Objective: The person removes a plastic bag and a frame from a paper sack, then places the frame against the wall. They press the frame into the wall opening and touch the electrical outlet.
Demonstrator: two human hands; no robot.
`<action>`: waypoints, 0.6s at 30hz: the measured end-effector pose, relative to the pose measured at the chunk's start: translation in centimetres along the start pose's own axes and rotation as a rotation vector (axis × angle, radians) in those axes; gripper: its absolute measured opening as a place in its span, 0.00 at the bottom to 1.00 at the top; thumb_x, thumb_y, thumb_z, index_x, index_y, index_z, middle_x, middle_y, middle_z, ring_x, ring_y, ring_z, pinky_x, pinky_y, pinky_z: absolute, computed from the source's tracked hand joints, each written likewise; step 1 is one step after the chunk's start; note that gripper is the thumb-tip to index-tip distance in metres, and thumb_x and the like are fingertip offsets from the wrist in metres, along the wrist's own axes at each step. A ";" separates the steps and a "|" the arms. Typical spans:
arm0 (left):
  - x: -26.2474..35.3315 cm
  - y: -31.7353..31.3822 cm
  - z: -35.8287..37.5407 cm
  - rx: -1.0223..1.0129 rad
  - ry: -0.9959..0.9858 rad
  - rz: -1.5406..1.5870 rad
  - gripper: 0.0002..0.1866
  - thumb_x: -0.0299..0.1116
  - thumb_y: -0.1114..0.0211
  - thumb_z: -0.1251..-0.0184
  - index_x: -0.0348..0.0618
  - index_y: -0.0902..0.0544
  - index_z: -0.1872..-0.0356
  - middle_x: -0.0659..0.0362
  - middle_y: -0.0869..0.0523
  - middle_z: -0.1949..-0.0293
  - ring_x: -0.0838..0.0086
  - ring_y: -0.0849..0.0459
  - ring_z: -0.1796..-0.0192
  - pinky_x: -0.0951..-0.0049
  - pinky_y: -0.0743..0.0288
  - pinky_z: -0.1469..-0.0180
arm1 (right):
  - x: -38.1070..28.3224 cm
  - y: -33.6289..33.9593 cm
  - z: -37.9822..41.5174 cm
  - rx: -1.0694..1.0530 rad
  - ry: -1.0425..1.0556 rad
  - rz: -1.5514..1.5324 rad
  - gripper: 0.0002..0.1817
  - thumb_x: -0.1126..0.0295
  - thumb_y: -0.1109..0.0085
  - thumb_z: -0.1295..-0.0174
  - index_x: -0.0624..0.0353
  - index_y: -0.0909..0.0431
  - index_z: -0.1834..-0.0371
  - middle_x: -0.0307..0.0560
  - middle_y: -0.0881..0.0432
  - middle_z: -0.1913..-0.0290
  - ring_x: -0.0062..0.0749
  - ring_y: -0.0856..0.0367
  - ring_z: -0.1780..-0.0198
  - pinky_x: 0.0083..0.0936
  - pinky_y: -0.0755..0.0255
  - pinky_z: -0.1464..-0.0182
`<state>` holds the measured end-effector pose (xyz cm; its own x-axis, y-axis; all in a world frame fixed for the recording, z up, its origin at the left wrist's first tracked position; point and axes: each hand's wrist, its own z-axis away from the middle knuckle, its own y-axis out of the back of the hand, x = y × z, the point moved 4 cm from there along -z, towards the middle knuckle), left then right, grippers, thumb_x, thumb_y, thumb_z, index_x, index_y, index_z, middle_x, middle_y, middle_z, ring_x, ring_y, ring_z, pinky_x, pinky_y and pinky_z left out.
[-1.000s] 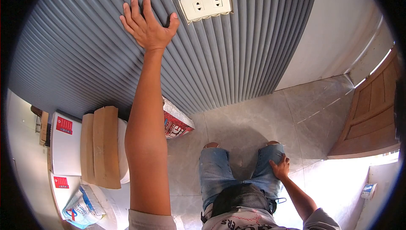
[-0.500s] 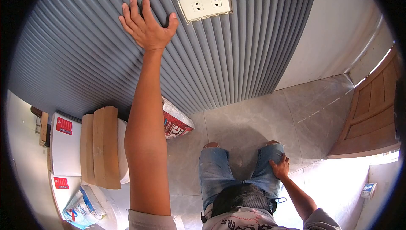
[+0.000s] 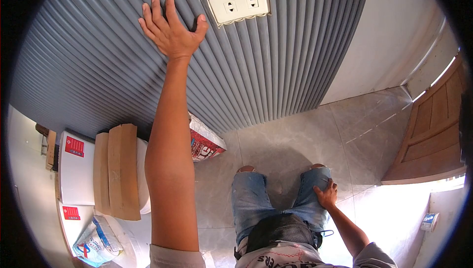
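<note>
Pressing on: left hand (image 3: 170,29) is flat against the grey fluted wall panel (image 3: 276,56), fingers spread wide and holding nothing, arm stretched out nearly straight.

Right hand: right hand (image 3: 326,195) rests on the thigh of the ripped jeans (image 3: 256,204), fingers loosely curled over the denim, not gripping any tool.

Panel position: it fills the upper half of the view, running from the left edge to where the plain white wall (image 3: 394,36) begins on the right. It meets the marble-look floor tiles (image 3: 295,140) at the bottom.

Which way it runs: the ribs go up and down the wall, so the long axis runs from the floor up toward the palm. The palm sits across several ribs at once.

Socket: a white double socket (image 3: 239,4) is mounted on the panel just to the right of the left hand, thumb tip close to its corner but not touching.

Nearer hand: left by a mile. Right is well apart from the panel, down by the knees.

Other stuff: cardboard pieces (image 3: 120,169) over white boxes (image 3: 76,167) at lower left, a red and white bag (image 3: 204,142) leaning against the panel's base, a wooden door (image 3: 433,140) on the right.
</note>
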<state>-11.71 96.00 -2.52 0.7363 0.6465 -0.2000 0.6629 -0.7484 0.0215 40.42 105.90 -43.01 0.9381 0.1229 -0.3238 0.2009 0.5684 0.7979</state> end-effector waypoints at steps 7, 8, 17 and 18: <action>-0.1 -0.2 0.1 -0.021 -0.006 -0.019 0.41 0.59 0.41 0.50 0.46 0.35 0.36 0.50 0.39 0.35 0.52 0.51 0.29 0.46 0.61 0.31 | -0.8 0.6 0.5 0.008 -0.001 -0.024 0.50 0.42 0.37 0.56 0.57 0.47 0.32 0.63 0.39 0.38 0.59 0.36 0.39 0.49 0.37 0.40; -0.2 -0.3 0.1 0.009 0.001 -0.004 0.41 0.61 0.42 0.51 0.47 0.32 0.38 0.49 0.37 0.36 0.52 0.49 0.30 0.47 0.62 0.31 | -1.0 0.7 0.6 0.004 0.006 -0.022 0.50 0.42 0.37 0.56 0.57 0.47 0.32 0.63 0.39 0.38 0.59 0.36 0.39 0.49 0.37 0.40; -0.1 -0.2 0.1 0.002 0.004 -0.014 0.41 0.60 0.42 0.51 0.47 0.33 0.37 0.50 0.38 0.35 0.52 0.48 0.30 0.47 0.61 0.31 | 0.4 -0.1 -0.1 0.025 0.017 -0.035 0.50 0.43 0.36 0.56 0.57 0.45 0.32 0.63 0.38 0.39 0.59 0.36 0.39 0.49 0.37 0.40; -0.1 -0.2 0.1 0.005 0.002 -0.025 0.41 0.60 0.42 0.51 0.47 0.33 0.37 0.50 0.38 0.35 0.52 0.48 0.30 0.48 0.61 0.31 | 0.6 -0.3 -0.3 0.032 0.024 -0.036 0.50 0.43 0.36 0.56 0.57 0.45 0.33 0.63 0.38 0.39 0.59 0.36 0.39 0.49 0.37 0.41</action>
<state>-11.93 96.10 -2.63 0.7200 0.6651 -0.1983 0.6802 -0.7329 0.0116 40.87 106.03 -43.65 0.9231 0.1225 -0.3645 0.2439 0.5464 0.8012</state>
